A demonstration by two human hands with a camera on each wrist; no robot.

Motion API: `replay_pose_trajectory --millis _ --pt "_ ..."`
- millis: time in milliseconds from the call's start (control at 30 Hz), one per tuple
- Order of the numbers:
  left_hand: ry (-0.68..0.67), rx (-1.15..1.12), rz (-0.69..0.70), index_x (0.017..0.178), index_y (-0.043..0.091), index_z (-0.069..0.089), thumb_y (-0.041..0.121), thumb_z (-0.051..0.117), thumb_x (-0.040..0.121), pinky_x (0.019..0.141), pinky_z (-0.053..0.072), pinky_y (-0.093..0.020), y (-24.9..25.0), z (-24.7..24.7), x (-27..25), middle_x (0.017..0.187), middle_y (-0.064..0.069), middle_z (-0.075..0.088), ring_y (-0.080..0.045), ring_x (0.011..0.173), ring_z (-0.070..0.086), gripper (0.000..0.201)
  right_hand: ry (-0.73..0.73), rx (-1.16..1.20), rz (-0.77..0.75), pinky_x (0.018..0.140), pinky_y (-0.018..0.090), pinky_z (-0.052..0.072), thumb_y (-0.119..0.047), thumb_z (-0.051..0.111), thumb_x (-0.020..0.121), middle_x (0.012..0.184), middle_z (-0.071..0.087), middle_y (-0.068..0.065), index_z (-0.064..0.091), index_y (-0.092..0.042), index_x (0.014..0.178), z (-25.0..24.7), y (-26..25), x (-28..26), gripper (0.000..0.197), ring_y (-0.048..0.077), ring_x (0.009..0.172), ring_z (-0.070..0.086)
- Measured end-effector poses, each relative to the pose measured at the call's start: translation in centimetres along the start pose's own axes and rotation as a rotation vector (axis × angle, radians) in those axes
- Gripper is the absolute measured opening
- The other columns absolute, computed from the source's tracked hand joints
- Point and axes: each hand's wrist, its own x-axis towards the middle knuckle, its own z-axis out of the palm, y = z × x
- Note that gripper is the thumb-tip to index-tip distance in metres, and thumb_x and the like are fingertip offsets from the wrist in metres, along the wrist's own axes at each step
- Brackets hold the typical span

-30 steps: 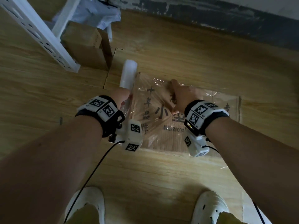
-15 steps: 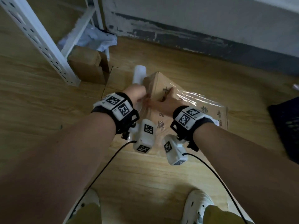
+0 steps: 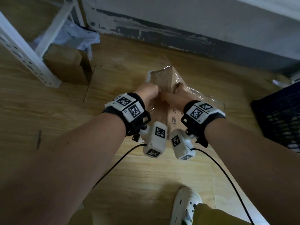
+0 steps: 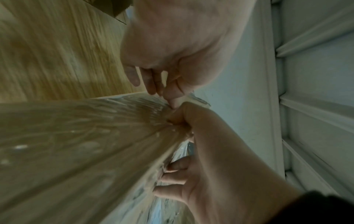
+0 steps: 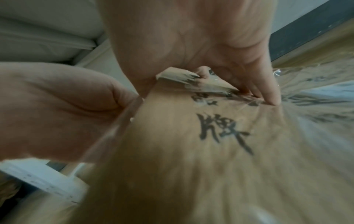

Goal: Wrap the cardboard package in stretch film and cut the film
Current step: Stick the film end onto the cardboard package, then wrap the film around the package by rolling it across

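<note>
Both hands meet at the raised near edge of the cardboard package (image 3: pixel 170 114), which stands tilted on the wooden floor (image 3: pixel 48 111) with its printed face turned toward the right. Left hand (image 3: pixel 146 93) is curled around the stretch film roll (image 3: pixel 148 75), whose white end sticks up just beyond the knuckles; from the left wrist view its fingers (image 4: pixel 151 81) bend down onto the film-covered edge. Right hand (image 3: pixel 175 98) pinches that same edge, thumb on one face and curled fingers (image 5: pixel 268 91) pressed on the face with the black characters. Stretch film (image 3: pixel 194 93) lies wrinkled and shiny over the package's upper part and runs off to the right. Beyond the package, a brown box (image 3: pixel 65 65) sits beside a white perforated shelf post (image 3: pixel 24 59). A dark crate (image 3: pixel 279 114) stands at the right, well apart. One white shoe (image 3: pixel 186 207) shows below.
</note>
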Motion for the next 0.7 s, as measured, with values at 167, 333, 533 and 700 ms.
replay_pose_trajectory --millis 167,333,533,700 --pt "-0.040 -0.189 -0.057 0.125 0.002 0.054 0.007 0.042 0.095 0.073 0.048 -0.032 -0.7 0.1 0.4 0.094 -0.006 0.056 -0.023 0.089 0.055 0.033 -0.012 0.021 0.004 0.076 0.038 0.052 -0.065 0.057 0.079 0.122 0.057 0.011 0.017 -0.023 0.146 0.4 -0.2 0.6 0.089 0.031 0.101 0.059" --pt "-0.035 -0.268 -0.138 0.082 0.009 0.053 0.005 0.039 0.094 0.068 0.043 -0.029 -1.4 -0.1 0.7 0.078 -0.005 0.046 -0.023 0.083 0.049 0.018 -0.014 -0.012 -0.020 0.075 0.036 0.053 -0.064 0.058 0.073 0.110 0.061 0.007 0.021 -0.028 0.140 1.2 0.0 0.6 0.084 0.024 0.085 0.061" --pt "-0.105 -0.437 -0.167 0.086 0.012 0.055 0.006 0.040 0.091 0.060 0.044 -0.030 -2.4 -1.2 1.1 0.086 -0.006 0.053 -0.020 0.076 0.051 0.016 -0.018 0.019 -0.054 0.073 0.036 0.052 -0.044 0.054 0.082 0.099 0.060 0.003 0.025 -0.028 0.140 -0.4 -0.4 -0.1 0.067 0.021 0.083 0.060" --pt "-0.046 -0.411 -0.076 0.085 0.012 0.052 0.010 0.041 0.093 0.056 0.043 -0.029 -1.6 -3.4 0.0 0.083 -0.003 0.052 -0.017 0.071 0.052 0.014 -0.038 0.044 -0.178 0.049 0.022 0.040 -0.034 0.053 0.085 0.073 0.053 -0.005 0.022 -0.025 0.149 -2.9 -1.9 -1.2 0.072 0.011 0.060 0.048"
